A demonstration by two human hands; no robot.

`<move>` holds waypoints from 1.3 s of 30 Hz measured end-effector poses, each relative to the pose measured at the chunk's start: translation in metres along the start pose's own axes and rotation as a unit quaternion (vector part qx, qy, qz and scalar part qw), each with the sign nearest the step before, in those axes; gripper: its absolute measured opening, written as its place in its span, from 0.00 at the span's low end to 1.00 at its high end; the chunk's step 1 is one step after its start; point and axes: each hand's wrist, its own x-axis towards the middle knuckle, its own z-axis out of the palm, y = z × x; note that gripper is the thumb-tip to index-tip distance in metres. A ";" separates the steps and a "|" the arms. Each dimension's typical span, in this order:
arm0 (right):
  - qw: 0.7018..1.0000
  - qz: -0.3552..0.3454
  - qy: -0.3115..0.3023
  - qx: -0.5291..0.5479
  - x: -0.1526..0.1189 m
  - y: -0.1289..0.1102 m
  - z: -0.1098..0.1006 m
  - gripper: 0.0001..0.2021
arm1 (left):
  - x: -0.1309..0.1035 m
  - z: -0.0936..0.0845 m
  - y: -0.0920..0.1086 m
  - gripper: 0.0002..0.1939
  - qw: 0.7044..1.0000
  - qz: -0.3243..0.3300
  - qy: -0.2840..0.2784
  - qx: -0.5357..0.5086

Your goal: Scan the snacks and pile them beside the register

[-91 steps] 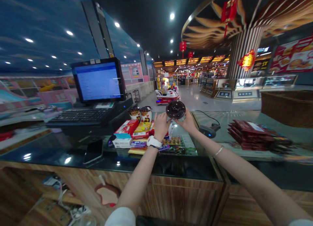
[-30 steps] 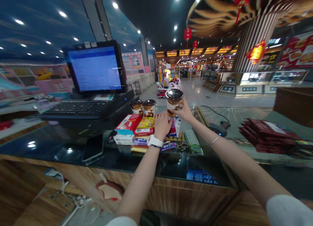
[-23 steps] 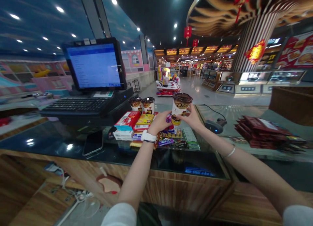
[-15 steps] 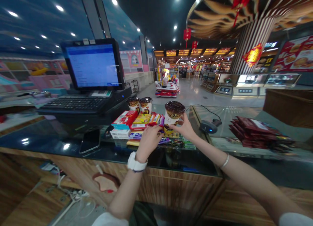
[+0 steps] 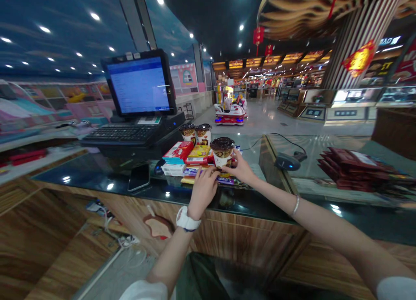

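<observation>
My right hand (image 5: 242,169) is closed round the right side of a chocolate cup (image 5: 222,156) with a dark lid and "Dove" lettering. The cup is upright, at the right end of a pile of sweets. My left hand (image 5: 204,188), white watch at the wrist, rests its outstretched fingers at the front of the pile, close to the cup's base; the fingertips are partly hidden. Around them lie a red box (image 5: 179,149), a yellow pack (image 5: 199,151), white boxes (image 5: 173,169) and purple bars (image 5: 192,172). Two more cups (image 5: 203,134) stand behind.
Left on the counter are a monitor (image 5: 140,84), a keyboard (image 5: 123,134) and a phone (image 5: 139,177). On the right, a barcode scanner (image 5: 287,161) with a cable sits by a raised edge, and dark red packets (image 5: 351,169) are stacked beyond it.
My right hand has brought the cup leftward, closer to the yellow pack. My left hand stays by the pile's front. The view has turned somewhat to the left.
</observation>
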 end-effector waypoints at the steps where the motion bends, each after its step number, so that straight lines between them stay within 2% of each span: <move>1: 1.000 -0.005 -0.011 -0.008 -0.002 0.000 0.000 0.47 | -0.002 0.001 0.002 0.18 1.000 -0.005 0.012 0.003; 6: 0.992 -0.055 -0.063 -0.096 -0.023 -0.004 -0.004 0.46 | -0.012 0.011 0.010 0.30 0.998 -0.014 0.031 0.048; 10: 0.975 -0.078 -0.117 -0.173 -0.044 -0.005 -0.015 0.46 | -0.015 0.020 0.012 0.29 0.998 -0.013 0.017 0.066; 14: 0.956 -0.080 -0.180 -0.217 -0.053 -0.005 -0.021 0.46 | -0.015 0.024 0.013 0.30 0.998 -0.031 0.010 0.059; 20: 0.935 -0.069 -0.211 -0.277 -0.054 -0.014 -0.017 0.46 | -0.015 0.026 0.011 0.29 0.998 -0.054 0.016 0.035; 26: 0.922 -0.035 -0.218 -0.318 -0.061 -0.022 -0.010 0.43 | -0.016 0.024 0.011 0.27 0.998 -0.049 0.025 0.003; 30: 0.912 -0.045 -0.211 -0.349 -0.066 -0.026 -0.011 0.42 | -0.018 0.020 0.009 0.22 0.997 -0.034 0.055 -0.033; 35: 0.901 -0.065 -0.189 -0.386 -0.068 -0.037 -0.038 0.41 | -0.011 0.010 0.014 0.21 0.996 0.004 0.069 -0.064; 39: 0.886 -0.084 -0.139 -0.435 -0.071 -0.045 -0.072 0.40 | 0.007 0.004 0.037 0.23 0.996 0.070 0.034 -0.053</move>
